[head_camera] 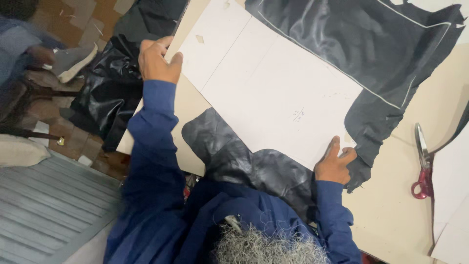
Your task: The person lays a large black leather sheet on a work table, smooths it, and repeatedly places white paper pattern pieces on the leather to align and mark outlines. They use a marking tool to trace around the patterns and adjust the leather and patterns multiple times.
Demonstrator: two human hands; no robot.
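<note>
Hands [157, 59] [334, 166] grip stiff white card template [273, 88] over glossy, creased black leather [342, 39].

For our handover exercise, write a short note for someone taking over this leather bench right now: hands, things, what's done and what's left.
Left hand grips the far corner of the white pattern. Right hand pinches its near corner.
The pattern lies flat on the black leather on the table. Scissors lie to the right, untouched.
Done: white lines are drawn on the leather.
Left: no cut shows along them yet.
</note>
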